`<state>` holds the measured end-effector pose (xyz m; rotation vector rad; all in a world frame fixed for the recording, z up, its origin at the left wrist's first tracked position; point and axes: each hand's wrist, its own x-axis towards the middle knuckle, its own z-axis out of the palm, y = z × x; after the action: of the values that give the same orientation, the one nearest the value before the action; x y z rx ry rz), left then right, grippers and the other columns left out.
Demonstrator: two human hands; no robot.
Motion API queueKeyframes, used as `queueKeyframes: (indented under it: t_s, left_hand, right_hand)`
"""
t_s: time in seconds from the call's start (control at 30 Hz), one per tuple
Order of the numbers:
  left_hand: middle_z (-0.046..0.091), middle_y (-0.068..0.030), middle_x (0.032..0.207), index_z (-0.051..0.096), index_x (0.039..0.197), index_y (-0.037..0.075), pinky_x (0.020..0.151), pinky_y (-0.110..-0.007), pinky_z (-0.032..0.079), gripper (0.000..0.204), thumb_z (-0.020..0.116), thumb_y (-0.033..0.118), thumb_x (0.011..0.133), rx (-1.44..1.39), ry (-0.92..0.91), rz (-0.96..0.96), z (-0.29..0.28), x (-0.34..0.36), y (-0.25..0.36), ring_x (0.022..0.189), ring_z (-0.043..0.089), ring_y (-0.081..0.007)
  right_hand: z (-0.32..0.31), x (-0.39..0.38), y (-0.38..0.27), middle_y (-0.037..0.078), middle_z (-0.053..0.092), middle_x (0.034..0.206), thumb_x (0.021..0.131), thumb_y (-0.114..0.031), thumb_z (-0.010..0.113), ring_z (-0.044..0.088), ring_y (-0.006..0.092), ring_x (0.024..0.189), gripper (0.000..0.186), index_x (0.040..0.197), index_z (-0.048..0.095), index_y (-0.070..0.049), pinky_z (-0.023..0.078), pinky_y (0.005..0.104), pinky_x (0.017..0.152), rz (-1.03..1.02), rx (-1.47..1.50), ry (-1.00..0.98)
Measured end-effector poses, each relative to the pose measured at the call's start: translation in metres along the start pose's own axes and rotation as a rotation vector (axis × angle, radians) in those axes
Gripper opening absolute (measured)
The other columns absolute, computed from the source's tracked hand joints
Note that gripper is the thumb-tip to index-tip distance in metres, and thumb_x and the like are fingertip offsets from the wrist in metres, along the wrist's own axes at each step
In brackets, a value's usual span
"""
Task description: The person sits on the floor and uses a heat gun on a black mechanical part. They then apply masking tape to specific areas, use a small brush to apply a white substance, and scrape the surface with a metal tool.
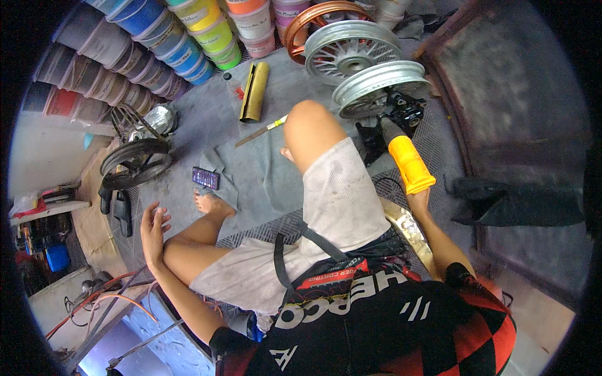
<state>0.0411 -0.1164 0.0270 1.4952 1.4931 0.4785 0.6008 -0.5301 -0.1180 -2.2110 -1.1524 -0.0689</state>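
My right hand (419,202) is closed round the near end of a bright yellow-orange tool (411,164) with a dark grey tapered front end. Its exact kind is not clear. The tool points away from me, over black metal parts (373,141) on the floor at the right. My left hand (153,235) hangs beside my left knee, empty, with its fingers apart. A phone (205,178) with a lit screen lies on grey cloth (219,164) by my left foot. Beyond my right knee rests a long flat blade (252,136) with a yellow-and-white handle.
Silver wheel rims (354,53) and a copper-coloured rim (298,37) stand at the back right. Stacked paint tubs (188,59) line the back left. A gold rolled sheet (254,94) and a clear bottle (232,84) are ahead. A black wheel (135,163) sits at left.
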Motion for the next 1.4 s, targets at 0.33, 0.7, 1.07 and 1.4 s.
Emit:
queueKeyframes:
  t_s: [0.33, 0.7, 1.07, 1.4]
  left_hand:
    - [0.065, -0.009, 0.114, 0.055, 0.131, 0.004, 0.076, -0.029, 0.051, 0.04, 0.059, 0.026, 0.098, 0.034, 0.013, -0.029, -0.004, 0.001, -0.007, 0.093, 0.064, -0.016]
    - [0.066, -0.0073, 0.102, 0.06, 0.126, 0.003, 0.072, -0.028, 0.054, 0.037, 0.062, 0.025, 0.096, 0.045, 0.064, -0.001, 0.006, -0.007, 0.007, 0.09, 0.066, -0.0149]
    - [0.066, -0.0073, 0.106, 0.056, 0.129, 0.004, 0.076, -0.029, 0.053, 0.037, 0.059, 0.025, 0.099, 0.056, 0.04, -0.018, 0.003, -0.007, 0.005, 0.093, 0.065, -0.0151]
    - [0.066, -0.007, 0.108, 0.058, 0.129, 0.007, 0.074, -0.029, 0.052, 0.038, 0.06, 0.028, 0.098, 0.041, 0.058, -0.022, 0.003, -0.002, -0.004, 0.093, 0.065, -0.0147]
  right_hand:
    - [0.007, -0.004, 0.026, 0.021, 0.069, 0.098, 0.085, -0.019, 0.073, 0.066, 0.0367, 0.094, 0.028, 0.103, 0.067, 0.001, 0.051, 0.0416, 0.082, 0.199, -0.093, -0.119]
    - [0.008, -0.008, 0.053, 0.025, 0.068, 0.105, 0.083, -0.014, 0.074, 0.063, 0.0429, 0.099, 0.033, 0.107, 0.065, 0.007, 0.05, 0.0455, 0.086, 0.088, -0.072, -0.074]
    - [0.014, -0.008, 0.043, 0.023, 0.068, 0.103, 0.088, -0.019, 0.072, 0.065, 0.0401, 0.094, 0.033, 0.11, 0.065, 0.004, 0.051, 0.0421, 0.084, -0.012, -0.05, 0.002]
    - [0.005, -0.015, 0.046, 0.02, 0.069, 0.098, 0.074, -0.018, 0.078, 0.065, 0.0395, 0.092, 0.034, 0.102, 0.067, -0.001, 0.052, 0.0453, 0.08, 0.149, -0.105, -0.087]
